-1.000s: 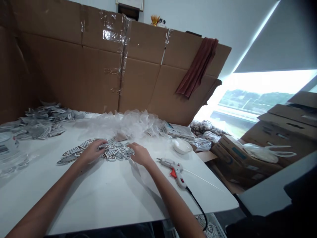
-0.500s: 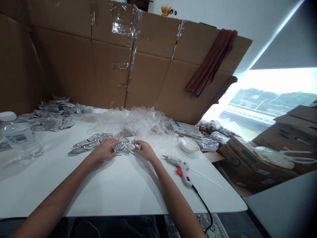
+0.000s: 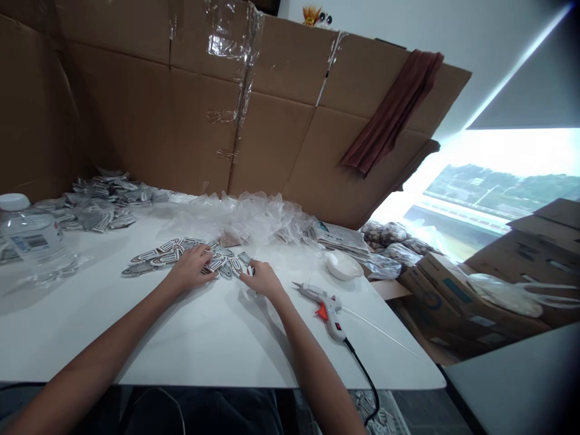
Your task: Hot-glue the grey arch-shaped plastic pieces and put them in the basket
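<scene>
A loose pile of flat grey, white and black patches (image 3: 154, 258) lies on the white table, some with reddish-brown outlines. My left hand (image 3: 193, 267) rests on the pile's right part, fingers reaching over the patches and thumb apart. At the pile's right end, my right hand (image 3: 263, 279) has its thumb and fingers closed around the edge of a small patch (image 3: 251, 270), mostly hidden by the fingers. To the right of this hand lies a glue gun (image 3: 326, 309) with a red trigger and black cord.
Crumpled clear plastic bags (image 3: 258, 220) are heaped behind the pile. A larger patch stack (image 3: 102, 202) and a plastic bottle (image 3: 34, 241) stand left. A white bowl (image 3: 344, 266) sits right. Tall cardboard (image 3: 190, 127) walls the back; boxes (image 3: 462, 302) stand beyond the table.
My right hand has turned slightly, its thumb now lower at the pile's edge. My left hand has shifted a little over the patches. The whole view has moved slightly.
</scene>
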The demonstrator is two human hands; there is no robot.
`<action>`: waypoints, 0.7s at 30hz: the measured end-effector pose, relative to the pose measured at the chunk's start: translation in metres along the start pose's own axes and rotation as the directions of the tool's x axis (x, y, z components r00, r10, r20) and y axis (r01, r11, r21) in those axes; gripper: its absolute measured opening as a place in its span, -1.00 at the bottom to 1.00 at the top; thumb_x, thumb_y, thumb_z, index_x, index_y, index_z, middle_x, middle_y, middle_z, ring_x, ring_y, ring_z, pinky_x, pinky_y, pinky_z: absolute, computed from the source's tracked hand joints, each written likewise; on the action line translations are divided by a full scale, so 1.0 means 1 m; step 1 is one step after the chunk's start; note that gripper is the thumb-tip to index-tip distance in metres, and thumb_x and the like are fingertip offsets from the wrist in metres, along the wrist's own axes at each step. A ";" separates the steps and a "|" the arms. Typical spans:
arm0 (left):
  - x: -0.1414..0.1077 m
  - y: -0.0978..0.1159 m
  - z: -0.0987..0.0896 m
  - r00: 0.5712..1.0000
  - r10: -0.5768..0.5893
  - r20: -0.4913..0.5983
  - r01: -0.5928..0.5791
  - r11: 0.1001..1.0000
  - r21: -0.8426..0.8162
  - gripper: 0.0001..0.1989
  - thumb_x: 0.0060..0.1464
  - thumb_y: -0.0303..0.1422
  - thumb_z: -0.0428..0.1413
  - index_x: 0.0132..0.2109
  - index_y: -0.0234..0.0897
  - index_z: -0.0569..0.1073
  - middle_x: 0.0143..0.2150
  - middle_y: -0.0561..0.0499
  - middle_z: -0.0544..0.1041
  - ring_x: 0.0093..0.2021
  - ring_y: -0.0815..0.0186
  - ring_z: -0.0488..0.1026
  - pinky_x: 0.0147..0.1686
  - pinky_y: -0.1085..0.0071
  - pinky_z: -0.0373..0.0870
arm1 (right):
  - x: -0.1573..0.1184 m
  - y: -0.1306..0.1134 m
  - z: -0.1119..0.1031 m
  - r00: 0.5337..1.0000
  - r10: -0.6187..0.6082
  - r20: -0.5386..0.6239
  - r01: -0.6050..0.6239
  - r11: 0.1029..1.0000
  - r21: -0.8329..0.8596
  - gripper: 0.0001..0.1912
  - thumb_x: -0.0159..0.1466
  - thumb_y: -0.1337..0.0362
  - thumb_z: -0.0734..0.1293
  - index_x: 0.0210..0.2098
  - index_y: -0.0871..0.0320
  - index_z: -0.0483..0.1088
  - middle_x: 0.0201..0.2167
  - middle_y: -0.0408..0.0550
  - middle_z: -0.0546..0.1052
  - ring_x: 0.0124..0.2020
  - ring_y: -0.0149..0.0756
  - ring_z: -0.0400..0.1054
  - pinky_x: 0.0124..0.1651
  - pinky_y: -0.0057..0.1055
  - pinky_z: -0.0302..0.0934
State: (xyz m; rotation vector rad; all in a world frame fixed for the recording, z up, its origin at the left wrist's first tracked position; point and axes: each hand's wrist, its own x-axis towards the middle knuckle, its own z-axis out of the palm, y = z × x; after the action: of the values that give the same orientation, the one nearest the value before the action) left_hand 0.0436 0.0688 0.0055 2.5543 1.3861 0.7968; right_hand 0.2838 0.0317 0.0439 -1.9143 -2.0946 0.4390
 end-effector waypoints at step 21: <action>-0.013 0.045 0.004 0.986 -0.167 0.002 0.156 0.920 -0.360 -0.68 0.05 -0.20 0.03 -0.54 -0.31 0.42 -0.23 -0.05 0.43 -0.23 0.34 0.40 -0.20 0.43 0.36 | 0.000 -0.002 0.014 0.986 0.093 0.138 -0.103 0.993 0.065 -0.65 0.13 0.00 0.38 -0.41 0.21 0.38 -0.45 -0.03 0.47 -0.41 -0.38 0.36 -0.43 -0.55 0.07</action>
State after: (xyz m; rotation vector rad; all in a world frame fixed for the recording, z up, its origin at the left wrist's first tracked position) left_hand 0.0731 0.0336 0.0126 2.1306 1.2983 0.9598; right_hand 0.2761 0.0307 0.0316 -2.0035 -2.0408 0.6728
